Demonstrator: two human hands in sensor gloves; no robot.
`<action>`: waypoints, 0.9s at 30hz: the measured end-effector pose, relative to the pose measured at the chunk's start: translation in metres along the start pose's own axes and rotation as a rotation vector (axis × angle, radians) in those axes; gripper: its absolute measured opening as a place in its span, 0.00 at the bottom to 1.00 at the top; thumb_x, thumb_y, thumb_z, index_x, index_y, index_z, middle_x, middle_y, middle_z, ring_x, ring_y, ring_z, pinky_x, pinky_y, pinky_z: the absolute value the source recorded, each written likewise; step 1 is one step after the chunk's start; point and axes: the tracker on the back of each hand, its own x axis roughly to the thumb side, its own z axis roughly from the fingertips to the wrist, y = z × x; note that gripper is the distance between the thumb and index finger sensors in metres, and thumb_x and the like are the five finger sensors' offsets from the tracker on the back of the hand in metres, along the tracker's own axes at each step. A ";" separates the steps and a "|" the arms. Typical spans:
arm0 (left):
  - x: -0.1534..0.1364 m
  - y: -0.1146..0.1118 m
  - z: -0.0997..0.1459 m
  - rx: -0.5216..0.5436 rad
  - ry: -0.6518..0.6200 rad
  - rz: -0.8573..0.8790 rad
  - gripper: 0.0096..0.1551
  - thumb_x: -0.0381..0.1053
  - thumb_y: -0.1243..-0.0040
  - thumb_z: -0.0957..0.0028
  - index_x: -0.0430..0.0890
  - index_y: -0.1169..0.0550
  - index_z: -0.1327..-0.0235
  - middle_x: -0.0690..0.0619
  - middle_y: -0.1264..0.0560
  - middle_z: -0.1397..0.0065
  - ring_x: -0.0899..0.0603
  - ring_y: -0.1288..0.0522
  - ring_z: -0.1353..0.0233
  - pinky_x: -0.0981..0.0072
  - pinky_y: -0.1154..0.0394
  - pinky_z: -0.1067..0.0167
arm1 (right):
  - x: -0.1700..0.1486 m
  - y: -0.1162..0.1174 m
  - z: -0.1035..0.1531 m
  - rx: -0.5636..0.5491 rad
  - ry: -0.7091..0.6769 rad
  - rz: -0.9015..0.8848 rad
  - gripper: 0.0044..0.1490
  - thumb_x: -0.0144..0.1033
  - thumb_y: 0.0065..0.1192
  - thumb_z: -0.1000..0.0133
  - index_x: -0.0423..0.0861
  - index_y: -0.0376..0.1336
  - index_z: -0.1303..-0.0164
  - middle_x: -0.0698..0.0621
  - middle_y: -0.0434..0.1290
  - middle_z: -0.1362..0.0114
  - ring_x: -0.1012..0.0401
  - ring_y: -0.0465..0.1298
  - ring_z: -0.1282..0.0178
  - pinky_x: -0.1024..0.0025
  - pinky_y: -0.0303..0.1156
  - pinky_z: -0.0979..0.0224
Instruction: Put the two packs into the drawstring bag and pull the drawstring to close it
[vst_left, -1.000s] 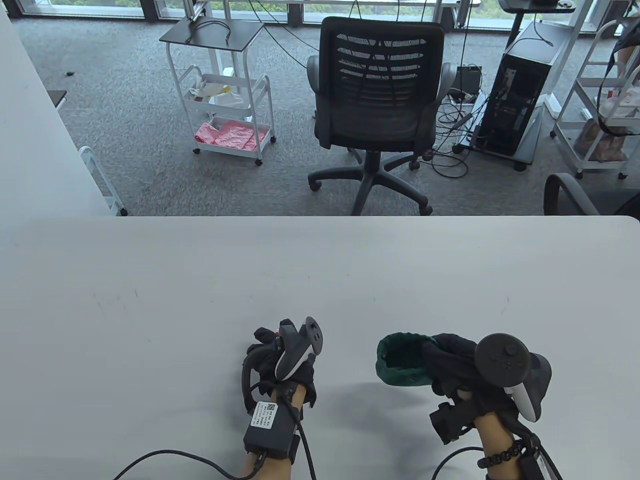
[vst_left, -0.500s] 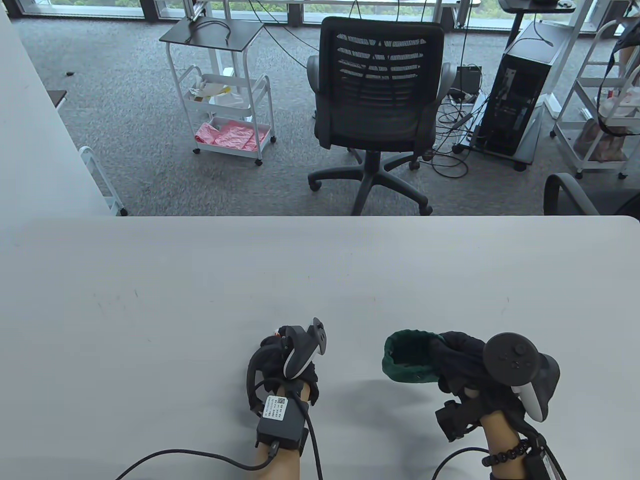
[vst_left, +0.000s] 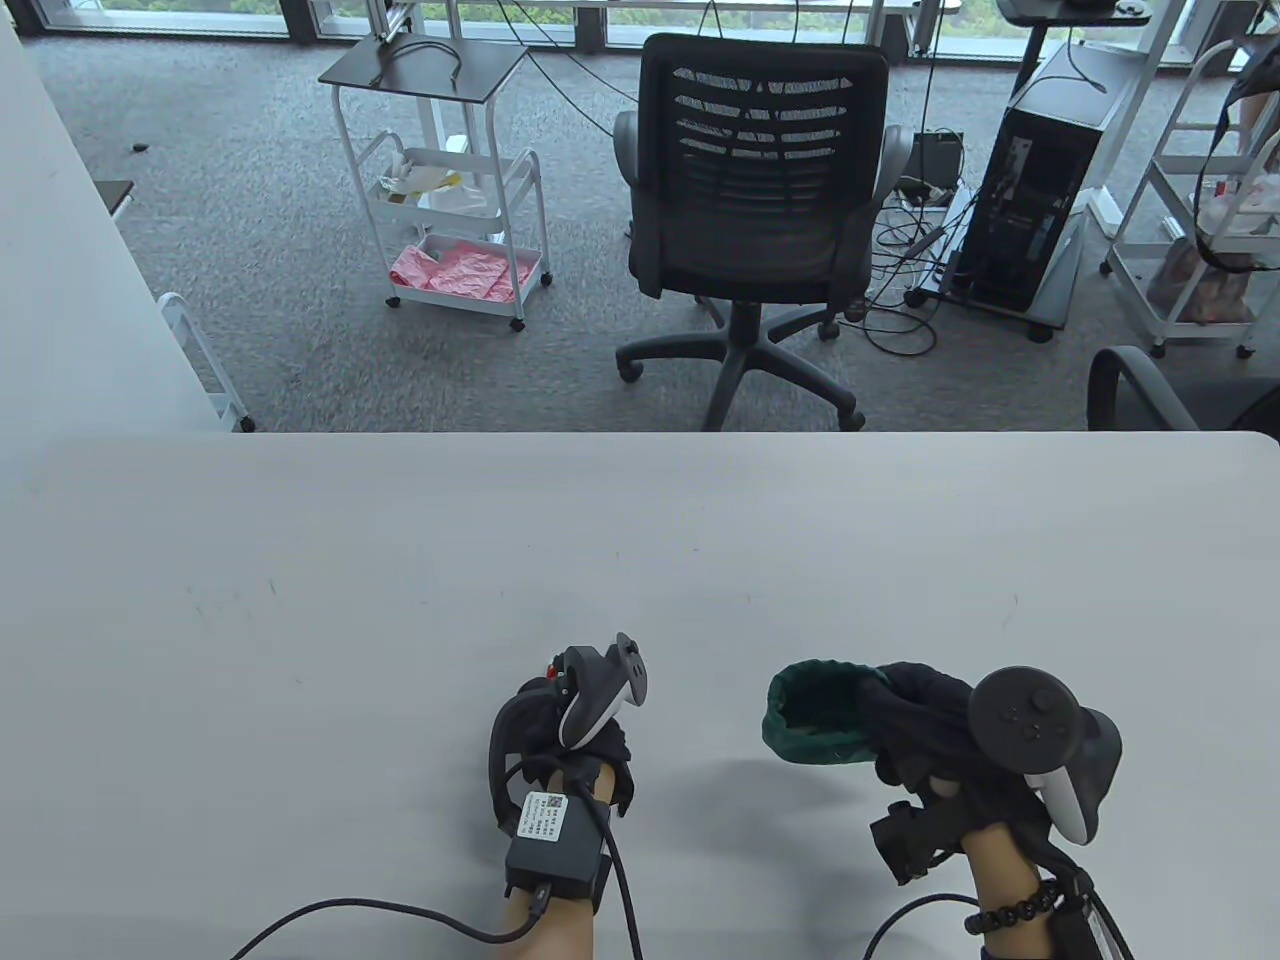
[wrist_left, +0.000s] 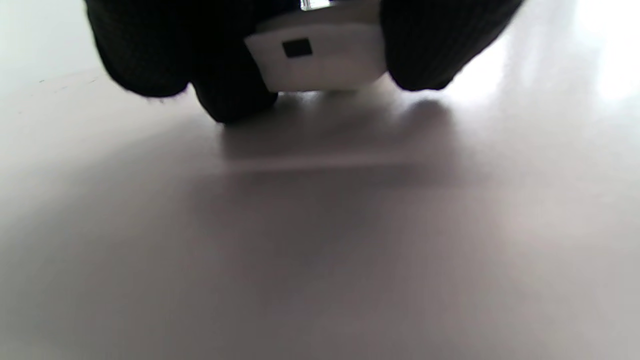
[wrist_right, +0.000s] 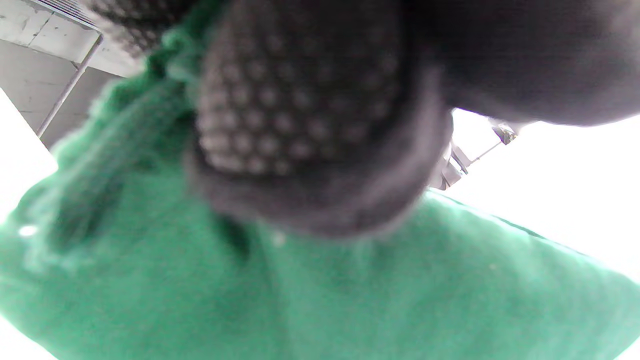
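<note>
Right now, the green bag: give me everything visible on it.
The drawstring bag is dark green, soft and fuzzy-looking cloth, small, with a gathered rim. Its mouth is open, facing up and left in the table view. The right hand grips its right side, a dotted glove fingertip pressed into the cloth. Whether it rests on the table, and its contents and drawstring, cannot be made out.

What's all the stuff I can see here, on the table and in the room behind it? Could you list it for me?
Drawstring bag: one, green, near edge of table, mouth open, held by right hand.
Pack: one, white, gripped under left hand; the second is not visible.
Table: one, white.
Office chair: one, black, behind table.
Cart: one, white, pink packets on bottom shelf.
Computer tower: one, black, at right.
Left hand: black glove, tracker on back.
Right hand: black glove, tracker on back, grips the bag.
</note>
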 end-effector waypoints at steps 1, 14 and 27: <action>-0.002 0.000 0.000 0.004 0.005 0.011 0.43 0.54 0.39 0.44 0.47 0.45 0.21 0.29 0.34 0.25 0.33 0.21 0.36 0.40 0.23 0.38 | 0.000 0.000 0.000 0.008 0.000 -0.001 0.26 0.45 0.70 0.46 0.35 0.77 0.56 0.50 0.86 0.68 0.66 0.87 0.82 0.74 0.87 0.77; -0.048 0.028 0.034 0.150 -0.102 0.354 0.38 0.57 0.38 0.47 0.45 0.34 0.25 0.31 0.30 0.28 0.37 0.16 0.43 0.45 0.17 0.44 | 0.005 -0.002 0.001 0.003 -0.031 0.008 0.26 0.45 0.70 0.46 0.35 0.77 0.56 0.50 0.86 0.68 0.66 0.87 0.82 0.74 0.86 0.76; -0.074 0.130 0.166 0.435 -0.544 0.723 0.32 0.60 0.36 0.48 0.45 0.24 0.35 0.39 0.28 0.29 0.41 0.12 0.46 0.49 0.13 0.46 | 0.003 0.001 0.001 0.014 -0.003 0.006 0.26 0.45 0.70 0.46 0.35 0.77 0.56 0.50 0.86 0.68 0.66 0.87 0.82 0.74 0.86 0.77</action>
